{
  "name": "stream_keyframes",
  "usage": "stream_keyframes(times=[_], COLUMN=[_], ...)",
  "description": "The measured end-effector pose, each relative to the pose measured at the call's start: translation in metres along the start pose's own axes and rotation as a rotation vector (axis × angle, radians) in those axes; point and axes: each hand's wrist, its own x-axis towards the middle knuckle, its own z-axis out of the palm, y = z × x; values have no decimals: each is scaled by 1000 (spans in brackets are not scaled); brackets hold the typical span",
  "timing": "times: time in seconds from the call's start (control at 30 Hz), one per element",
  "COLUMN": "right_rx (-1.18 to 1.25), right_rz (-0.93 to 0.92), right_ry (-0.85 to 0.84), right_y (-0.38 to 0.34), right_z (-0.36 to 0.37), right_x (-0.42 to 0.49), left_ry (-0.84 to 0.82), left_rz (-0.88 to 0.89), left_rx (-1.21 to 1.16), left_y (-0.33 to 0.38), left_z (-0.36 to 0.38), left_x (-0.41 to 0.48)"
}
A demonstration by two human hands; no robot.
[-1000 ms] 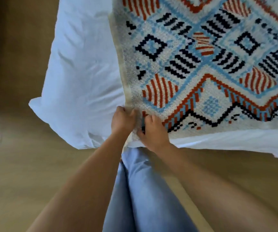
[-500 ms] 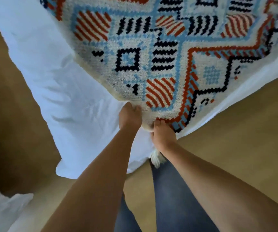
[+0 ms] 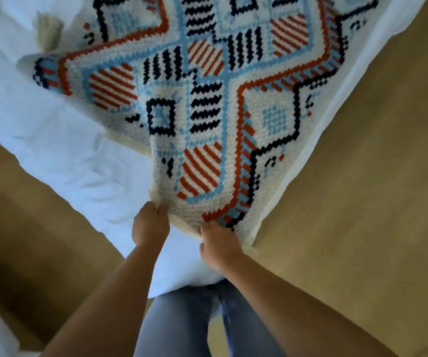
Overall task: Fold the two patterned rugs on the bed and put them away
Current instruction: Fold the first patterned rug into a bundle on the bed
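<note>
At the left of the frame I see the creased white bed sheet (image 3: 53, 155). On it lies the woven rug (image 3: 207, 112), cream with orange-red striped diamonds, navy bars and squares, and pale blue bands. Its near corner points down toward lower centre. From there the cloth runs away to the top of the frame, its right edge slanting to the upper right along the edge of the bed. At upper left, part of it is bunched and turned over. The left hand (image 3: 151, 224) has its grip curled, pinching the rug's near edge. Just right of it, the right hand (image 3: 218, 246) grips the same corner, fingers closed on the cloth. Tan floor (image 3: 362, 176) fills the right side.
</note>
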Motion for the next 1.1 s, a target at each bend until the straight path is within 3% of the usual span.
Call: stream_keyframes(times=[0.17,0.33,0.4,0.53,0.83,0.97,1.1], right_rx=[1,26,19,21,263,306,299], right_rz=[90,269,403,595,516,525,477], right_ry=[121,251,298,342,345,350,459], right_y=[-4,-7,-12,-16,-32,-39,-50], right_z=[4,18,26,33,53,52,34], right_x=[6,1,-2,-7,-17,-13,-1], left_ry=[-17,-180,-237,-357,-399,-383,-403], left_rz=[36,100,137,372,826,903,905], left_rx=[-101,-240,-173,139,538,603,552], left_y=[6,10,4,0,24,33,43], left_z=[-5,-7,-9,-10,4,-1,-18], left_x=[6,3,0,-9,-30,-19,3])
